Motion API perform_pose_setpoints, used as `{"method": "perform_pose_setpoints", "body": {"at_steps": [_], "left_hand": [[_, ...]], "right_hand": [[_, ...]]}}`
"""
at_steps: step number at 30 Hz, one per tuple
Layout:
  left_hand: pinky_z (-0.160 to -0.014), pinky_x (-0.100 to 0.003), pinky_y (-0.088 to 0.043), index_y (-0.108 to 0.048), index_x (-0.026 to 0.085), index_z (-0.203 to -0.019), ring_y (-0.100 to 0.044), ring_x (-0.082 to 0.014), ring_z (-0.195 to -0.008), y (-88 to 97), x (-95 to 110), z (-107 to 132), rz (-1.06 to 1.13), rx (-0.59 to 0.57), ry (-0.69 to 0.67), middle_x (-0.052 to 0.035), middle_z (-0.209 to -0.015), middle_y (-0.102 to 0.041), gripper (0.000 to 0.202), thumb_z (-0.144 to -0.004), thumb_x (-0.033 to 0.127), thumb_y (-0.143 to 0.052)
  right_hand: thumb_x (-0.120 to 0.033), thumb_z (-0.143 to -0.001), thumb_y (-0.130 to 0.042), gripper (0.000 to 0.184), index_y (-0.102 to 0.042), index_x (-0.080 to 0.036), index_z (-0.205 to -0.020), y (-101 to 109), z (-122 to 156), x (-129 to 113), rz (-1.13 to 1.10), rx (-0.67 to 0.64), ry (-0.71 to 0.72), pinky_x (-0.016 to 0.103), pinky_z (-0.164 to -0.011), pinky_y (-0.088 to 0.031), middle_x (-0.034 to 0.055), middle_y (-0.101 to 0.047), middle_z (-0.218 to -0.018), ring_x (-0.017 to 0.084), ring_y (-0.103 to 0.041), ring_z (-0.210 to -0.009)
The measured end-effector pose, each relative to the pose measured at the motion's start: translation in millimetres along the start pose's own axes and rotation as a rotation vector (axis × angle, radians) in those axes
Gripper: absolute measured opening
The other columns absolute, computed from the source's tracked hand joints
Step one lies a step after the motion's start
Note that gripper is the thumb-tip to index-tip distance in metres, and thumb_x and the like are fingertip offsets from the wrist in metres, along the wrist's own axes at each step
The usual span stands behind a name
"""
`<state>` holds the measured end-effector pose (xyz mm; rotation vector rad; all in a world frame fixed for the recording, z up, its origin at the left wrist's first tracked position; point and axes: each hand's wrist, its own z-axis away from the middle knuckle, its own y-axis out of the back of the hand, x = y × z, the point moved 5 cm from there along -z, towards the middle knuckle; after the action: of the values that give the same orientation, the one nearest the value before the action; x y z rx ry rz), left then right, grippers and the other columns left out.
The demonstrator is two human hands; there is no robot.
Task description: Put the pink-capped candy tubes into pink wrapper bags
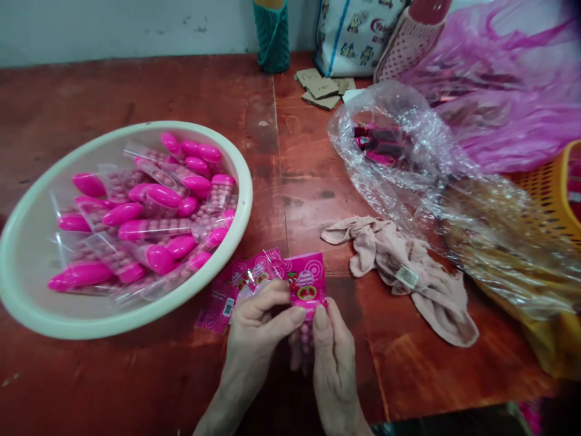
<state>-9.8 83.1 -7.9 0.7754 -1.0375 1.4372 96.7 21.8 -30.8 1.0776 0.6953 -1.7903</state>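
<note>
Close to the table's front edge, my left hand (261, 327) and my right hand (334, 357) both grip a clear tube of small pink balls (306, 339). A printed pink sleeve (308, 275) sits over the tube's upper end, pinched between my thumbs and fingers. Behind my left hand lie several flat printed pink sleeves (218, 300), partly covered by its fingers. To the left stands a wide white bowl (247, 200) heaped with similar tubes with glossy pink caps (122, 214). My fingers hide the tube's sides.
Right of my hands lies a crumpled pale cloth (394, 254). Beyond it are a clear plastic bag (408, 188) with dark pink pieces, a yellow basket (542, 191) and a purple plastic bag (499, 121). Cardboard pieces (322, 88) and a teal-covered bottle (272, 39) stand farther back.
</note>
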Motion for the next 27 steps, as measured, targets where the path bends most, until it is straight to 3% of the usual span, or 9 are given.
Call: {"method": "perform_pose_setpoints", "body": {"at_steps": [2, 5, 8, 11, 14, 18, 21, 25, 27], "left_hand": [[-0.028, -0.02, -0.039, -0.064, 0.017, -0.065, -0.044, -0.0091, -0.035, -4.1, -10.3, 4.2, 0.271, 0.002, 0.184, 0.0037, -0.051, -0.053, 0.011, -0.069, 0.026, -0.069], [-0.032, -0.02, -0.042, -0.066, 0.015, -0.075, -0.047, -0.0096, -0.037, -11.0, -11.8, 6.4, 0.402, -0.049, 0.274, 0.0024, -0.048, -0.054, 0.013, -0.075, 0.029, -0.064], [-0.033, -0.018, -0.039, -0.069, 0.011, -0.083, -0.047, -0.0088, -0.036, -17.9, -6.9, 4.8, 0.385, -0.091, 0.288, -0.0017, -0.052, -0.06, 0.026, -0.082, 0.034, -0.056], [-0.035, -0.018, -0.038, -0.071, 0.009, -0.076, -0.049, -0.0075, -0.037, -19.3, -1.0, 2.2, 0.346, -0.008, 0.267, -0.008, -0.064, -0.068, 0.032, -0.084, 0.033, -0.052], [-0.037, -0.02, -0.037, -0.072, 0.009, -0.072, -0.05, -0.007, -0.037, -21.7, 3.0, 0.4, 0.304, 0.011, 0.263, -0.0113, -0.079, -0.072, 0.031, -0.082, 0.032, -0.055], [-0.049, -0.026, -0.048, -0.072, 0.009, -0.075, -0.064, -0.0172, -0.054, -22.5, 1.6, -5.1, 0.366, -0.006, 0.312, -0.0122, -0.081, -0.073, 0.035, -0.084, 0.036, -0.052], [-0.057, -0.03, -0.052, -0.07, 0.01, -0.083, -0.068, -0.0225, -0.065, -20.6, -2.4, -11.1, 0.447, -0.042, 0.37, -0.0115, -0.075, -0.073, 0.034, -0.083, 0.038, -0.053], [-0.039, -0.023, -0.043, -0.068, 0.009, -0.091, -0.062, -0.0162, -0.044, -24.5, -10.3, -11.7, 0.36, -0.207, 0.483, -0.0131, -0.075, -0.074, 0.038, -0.081, 0.043, -0.055], [-0.033, -0.021, -0.037, -0.069, 0.008, -0.088, -0.056, -0.0121, -0.035, -27.9, -13.1, -8.3, 0.306, -0.242, 0.52, -0.0138, -0.075, -0.074, 0.041, -0.08, 0.046, -0.055]], "right_hand": [[-0.054, -0.081, -0.051, 0.039, -0.058, -0.02, -0.099, -6.5, -0.7, -2.6, -0.009, -0.147, -0.001, 0.021, -0.048, -0.045, -0.0004, -0.057, -0.067, 0.012, -0.052, -0.054], [-0.051, -0.085, -0.048, 0.042, -0.058, -0.016, -0.105, -14.3, -2.5, -11.6, -0.005, -0.361, -0.005, 0.021, -0.048, -0.044, -0.0015, -0.055, -0.063, 0.01, -0.05, -0.052], [-0.047, -0.086, -0.048, 0.044, -0.054, -0.016, -0.116, -11.8, -2.4, -13.8, 0.061, -0.362, 0.006, 0.023, -0.056, -0.047, 0.0014, -0.059, -0.073, 0.014, -0.055, -0.063], [-0.046, -0.084, -0.051, 0.047, -0.052, -0.018, -0.122, -9.3, 2.6, -7.0, 0.19, -0.325, 0.026, 0.027, -0.071, -0.049, 0.0056, -0.062, -0.087, 0.018, -0.059, -0.079], [-0.043, -0.087, -0.048, 0.043, -0.052, -0.02, -0.122, -11.2, 6.4, -2.3, 0.243, -0.353, 0.026, 0.029, -0.074, -0.048, 0.0058, -0.061, -0.086, 0.018, -0.059, -0.08], [-0.04, -0.088, -0.046, 0.033, -0.058, -0.019, -0.111, -10.6, 0.3, -12.4, 0.199, -0.401, 0.072, 0.025, -0.066, -0.047, 0.0033, -0.06, -0.078, 0.016, -0.056, -0.071], [-0.04, -0.087, -0.049, 0.025, -0.063, -0.019, -0.092, -9.6, -4.6, -22.7, 0.215, -0.524, 0.088, 0.023, -0.06, -0.044, -0.0011, -0.056, -0.063, 0.014, -0.051, -0.06], [-0.037, -0.088, -0.049, 0.021, -0.062, -0.022, -0.082, -7.9, -1.1, -28.7, 0.332, -0.725, 0.051, 0.023, -0.063, -0.042, -0.0029, -0.056, -0.062, 0.013, -0.05, -0.063], [-0.035, -0.087, -0.052, 0.017, -0.063, -0.023, -0.084, -3.5, 1.6, -31.2, 0.329, -0.719, 0.031, 0.024, -0.062, -0.042, -0.0027, -0.058, -0.063, 0.014, -0.052, -0.063]]}}
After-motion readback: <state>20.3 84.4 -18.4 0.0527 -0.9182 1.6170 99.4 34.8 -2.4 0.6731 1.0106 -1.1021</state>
